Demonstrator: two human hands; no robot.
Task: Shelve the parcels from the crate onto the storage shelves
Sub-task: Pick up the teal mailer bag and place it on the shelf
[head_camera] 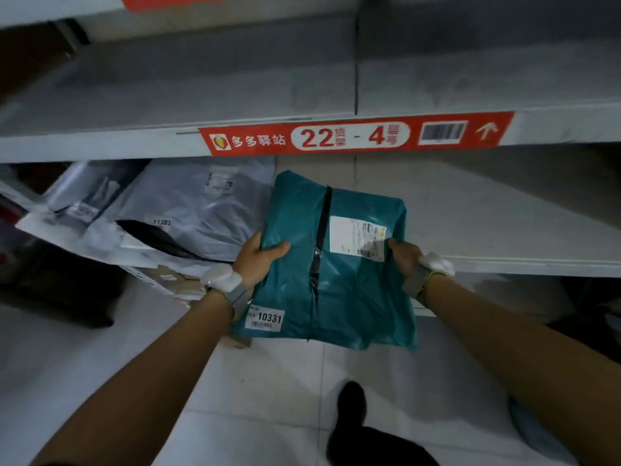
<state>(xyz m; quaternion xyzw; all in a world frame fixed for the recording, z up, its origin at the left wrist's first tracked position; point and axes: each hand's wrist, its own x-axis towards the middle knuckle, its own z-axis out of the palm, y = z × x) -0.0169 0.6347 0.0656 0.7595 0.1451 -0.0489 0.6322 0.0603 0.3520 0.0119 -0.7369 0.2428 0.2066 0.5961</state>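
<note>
One teal parcel (356,297), long axis toward shelf (497,216)

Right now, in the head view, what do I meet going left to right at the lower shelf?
A grey parcel marked 11303 → left hand → teal parcel marked 10331 → right hand; both hands grip the teal parcel's sides.

Arms outstretched; left grip (259,261) and right grip (405,257) curled tight.

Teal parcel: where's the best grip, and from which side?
Grip the teal parcel on its two side edges, one hand from each side, thumbs on top, as the left hand and right hand do. It is a flat, soft bag, probably too wide and floppy for one hand.
</note>
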